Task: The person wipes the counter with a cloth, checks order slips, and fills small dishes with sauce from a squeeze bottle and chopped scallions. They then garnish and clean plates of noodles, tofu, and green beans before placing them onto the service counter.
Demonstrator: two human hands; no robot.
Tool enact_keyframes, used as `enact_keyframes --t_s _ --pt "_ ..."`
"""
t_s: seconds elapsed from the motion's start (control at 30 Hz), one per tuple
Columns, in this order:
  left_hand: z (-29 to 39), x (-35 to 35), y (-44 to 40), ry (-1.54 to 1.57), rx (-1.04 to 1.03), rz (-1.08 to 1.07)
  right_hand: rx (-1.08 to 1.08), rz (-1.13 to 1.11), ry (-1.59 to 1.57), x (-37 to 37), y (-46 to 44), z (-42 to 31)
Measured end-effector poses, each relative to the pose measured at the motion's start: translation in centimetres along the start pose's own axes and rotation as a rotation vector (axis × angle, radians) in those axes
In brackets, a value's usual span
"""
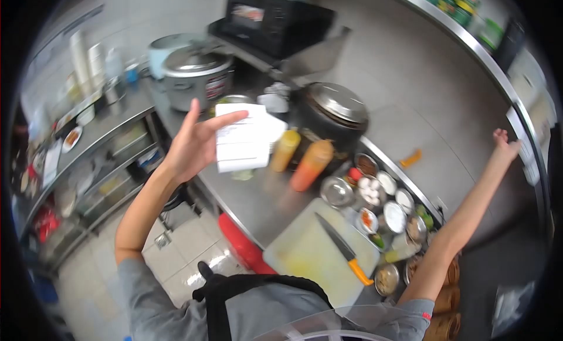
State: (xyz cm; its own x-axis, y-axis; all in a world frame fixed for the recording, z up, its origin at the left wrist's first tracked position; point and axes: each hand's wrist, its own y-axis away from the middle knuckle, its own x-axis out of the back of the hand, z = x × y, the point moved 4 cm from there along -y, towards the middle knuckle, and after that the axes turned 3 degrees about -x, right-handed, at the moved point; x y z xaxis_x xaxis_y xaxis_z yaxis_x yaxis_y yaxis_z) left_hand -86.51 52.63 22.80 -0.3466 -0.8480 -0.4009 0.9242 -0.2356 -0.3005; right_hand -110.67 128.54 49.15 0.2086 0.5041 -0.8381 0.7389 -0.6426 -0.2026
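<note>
White paper slips with faint print are held up in my left hand, between thumb and fingers, over the steel counter. One finger lies across their top edge. My right hand reaches far to the right, up by white papers hanging under the shelf edge. Its fingers look curled; whether they hold anything is too small to tell. Between my arms, a knife with an orange handle lies on the cutting board.
Yellow and orange bottles stand beside a black pot. Bowls of ingredients line the counter's right side. Rice cookers and a microwave stand at the back. A red stool is below the counter edge.
</note>
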Motion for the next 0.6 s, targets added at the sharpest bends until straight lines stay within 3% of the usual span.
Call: enact_keyframes --t_s 0.03,0.07,0.2,0.3,0.33,0.4,0.47,0.5,0.57,0.6 --pt "0.7 1.9 0.7 -0.022 -0.008 0.025 -0.111 -0.105 -0.107 -1.6 -3.0 1.2" --pt "1.4 3.9 1.7 -0.017 -0.018 0.047 -0.043 -0.232 -0.113 -5.5 0.8 3.7" --pt "5.0 12.2 7.0 -0.07 -0.066 0.238 0.118 -0.699 -0.133 -21.9 25.1 14.2" --pt "6.2 17.9 13.7 -0.308 -0.277 0.502 0.005 -1.258 -0.361 -28.5 52.3 24.2" --pt "6.6 18.9 16.6 -0.367 -0.304 0.569 0.038 -0.92 -0.171 -29.4 61.6 27.0" --pt "7.7 19.5 22.0 -0.6 -0.488 0.599 0.044 -1.304 -0.089 -30.8 69.9 33.7" --pt "7.8 20.5 27.1 -0.643 -0.528 0.67 0.245 -2.134 -0.02 -29.0 79.3 42.1" --pt "7.8 20.5 29.4 -0.622 -0.555 0.734 0.07 -2.44 0.173 -28.3 84.9 45.4" --pt "7.8 21.3 33.7 -0.684 -0.543 0.899 -0.115 -2.961 0.201 -25.1 94.5 54.2" --pt "7.7 21.7 35.8 -0.715 -0.535 0.979 -0.314 -3.036 -0.039 -22.8 99.0 57.6"
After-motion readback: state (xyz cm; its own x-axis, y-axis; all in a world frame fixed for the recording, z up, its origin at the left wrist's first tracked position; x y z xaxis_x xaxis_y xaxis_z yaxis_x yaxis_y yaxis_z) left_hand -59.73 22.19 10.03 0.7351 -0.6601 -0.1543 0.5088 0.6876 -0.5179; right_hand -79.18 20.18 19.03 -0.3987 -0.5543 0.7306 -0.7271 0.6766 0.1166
